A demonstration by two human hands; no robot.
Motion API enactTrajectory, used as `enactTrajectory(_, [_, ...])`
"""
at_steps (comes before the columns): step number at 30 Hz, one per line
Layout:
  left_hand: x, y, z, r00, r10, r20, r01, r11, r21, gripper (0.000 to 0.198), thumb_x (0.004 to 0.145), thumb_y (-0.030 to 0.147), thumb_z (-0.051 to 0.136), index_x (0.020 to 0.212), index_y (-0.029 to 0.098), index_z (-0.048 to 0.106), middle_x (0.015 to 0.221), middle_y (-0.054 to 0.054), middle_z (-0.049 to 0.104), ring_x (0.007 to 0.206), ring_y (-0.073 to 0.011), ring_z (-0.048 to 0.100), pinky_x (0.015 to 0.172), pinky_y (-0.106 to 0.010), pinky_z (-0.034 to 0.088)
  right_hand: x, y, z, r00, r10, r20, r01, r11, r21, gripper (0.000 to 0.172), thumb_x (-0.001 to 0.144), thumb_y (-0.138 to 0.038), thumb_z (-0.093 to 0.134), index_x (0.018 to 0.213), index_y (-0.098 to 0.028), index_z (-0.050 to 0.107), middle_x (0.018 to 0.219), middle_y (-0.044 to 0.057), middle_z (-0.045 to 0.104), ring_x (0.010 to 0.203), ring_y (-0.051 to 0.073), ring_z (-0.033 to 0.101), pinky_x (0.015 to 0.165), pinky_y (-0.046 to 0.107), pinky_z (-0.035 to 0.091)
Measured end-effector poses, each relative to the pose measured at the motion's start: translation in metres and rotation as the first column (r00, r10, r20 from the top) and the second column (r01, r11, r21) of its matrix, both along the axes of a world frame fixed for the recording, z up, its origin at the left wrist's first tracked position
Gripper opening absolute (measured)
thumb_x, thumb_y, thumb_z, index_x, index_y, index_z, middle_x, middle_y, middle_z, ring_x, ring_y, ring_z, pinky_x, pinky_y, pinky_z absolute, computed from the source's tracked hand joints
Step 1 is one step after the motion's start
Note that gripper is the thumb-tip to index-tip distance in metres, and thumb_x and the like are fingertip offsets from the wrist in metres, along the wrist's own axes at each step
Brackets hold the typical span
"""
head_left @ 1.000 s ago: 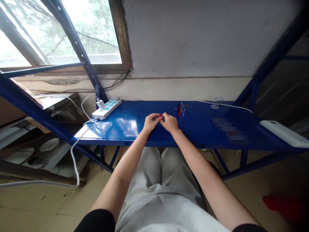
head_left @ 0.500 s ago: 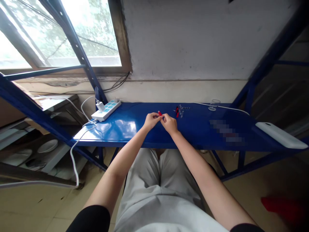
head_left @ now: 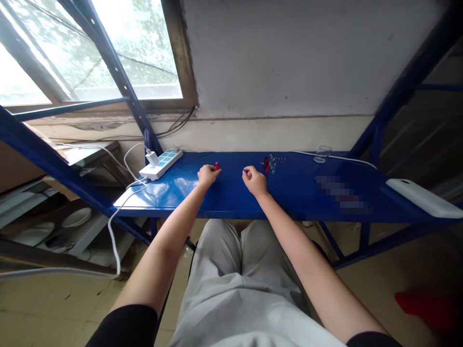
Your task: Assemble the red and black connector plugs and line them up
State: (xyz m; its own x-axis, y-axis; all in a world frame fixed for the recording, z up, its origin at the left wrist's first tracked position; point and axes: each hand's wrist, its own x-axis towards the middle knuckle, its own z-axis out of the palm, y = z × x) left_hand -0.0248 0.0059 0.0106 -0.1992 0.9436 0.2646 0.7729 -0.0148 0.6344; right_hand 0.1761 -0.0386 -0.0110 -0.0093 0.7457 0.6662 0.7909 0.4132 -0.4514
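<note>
L hand (head_left: 207,175) pinches red pc (head_left: 217,166); R hand (head_left: 254,181) apart to right, curled, contents unclear.

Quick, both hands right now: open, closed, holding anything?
Left hand: closed on a small red piece.
Right hand: fingers curled in; whether fully closed or holding anything cannot be told.

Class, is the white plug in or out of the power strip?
In: the white plug sits against the power strip, with no gap showing.
</note>
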Motion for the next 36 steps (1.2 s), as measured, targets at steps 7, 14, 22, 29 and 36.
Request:
enactTrajectory(7, [-0.010, -0.005, -0.008, 0.991, 0.062, -0.120, -0.075, 0.992, -0.104, 0.021, 0.068, 0.040, 0.062, 0.074, 0.021, 0.067, 0.077, -0.007, 0.067, 0.085, -0.0264, 0.060, 0.078, -0.036, 0.036, 0.001, 0.001, 0.000, 1.000, 0.000, 0.011, 0.000, 1.000, -0.006, 0.026, 0.085, -0.032, 0.038, 0.093, -0.018, 0.059, 0.062, 0.000, 0.058, 0.062, 0.015, 0.057, 0.060, 0.023, 0.036])
enactTrajectory(14, [-0.006, -0.006, -0.007, 0.984, 0.075, -0.163, -0.096, 0.988, -0.123, 0.018, 0.068, 0.037, 0.061, 0.072, 0.021, 0.067, 0.079, -0.007, 0.068, 0.090, -0.0280, 0.060, 0.083, -0.039, 0.034, 0.002, 0.002, -0.002, 1.000, 0.000, 0.025, 0.000, 1.000, -0.003, 0.027, 0.085, -0.031, 0.037, 0.093, -0.019, 0.059, 0.061, 0.001, 0.058, 0.062, 0.015, 0.057, 0.059, 0.023, 0.034])
enactTrajectory(22, [-0.003, -0.006, -0.007, 0.985, 0.125, -0.120, -0.142, 0.980, -0.139, 0.018, 0.065, 0.036, 0.062, 0.074, 0.020, 0.065, 0.082, -0.007, 0.068, 0.091, -0.0278, 0.060, 0.085, -0.040, 0.032, 0.001, 0.002, -0.001, 1.000, -0.006, 0.022, 0.006, 1.000, -0.002, 0.027, 0.085, -0.031, 0.037, 0.092, -0.019, 0.059, 0.062, 0.001, 0.058, 0.061, 0.015, 0.057, 0.058, 0.023, 0.034])
enactTrajectory(29, [-0.009, -0.011, -0.006, 0.987, 0.157, -0.038, -0.161, 0.973, -0.168, 0.036, 0.057, 0.042, 0.068, 0.083, 0.019, 0.057, 0.093, -0.007, 0.064, 0.095, -0.0272, 0.057, 0.081, -0.036, 0.033, 0.001, 0.000, 0.001, 1.000, -0.017, 0.006, 0.017, 1.000, 0.006, 0.026, 0.085, -0.033, 0.037, 0.091, -0.019, 0.059, 0.060, 0.000, 0.058, 0.060, 0.015, 0.058, 0.058, 0.023, 0.035])
enactTrajectory(36, [0.014, -0.049, 0.007, 0.993, 0.120, 0.018, -0.118, 0.924, 0.363, 0.019, 0.081, 0.037, 0.048, 0.091, 0.021, 0.049, 0.092, -0.004, 0.059, 0.087, -0.0186, 0.055, 0.085, -0.034, 0.030, 0.010, -0.001, 0.010, 0.971, -0.074, -0.229, 0.100, 0.989, 0.105, 0.031, 0.086, -0.043, 0.037, 0.084, -0.018, 0.054, 0.064, 0.003, 0.059, 0.059, 0.013, 0.056, 0.061, 0.024, 0.039])
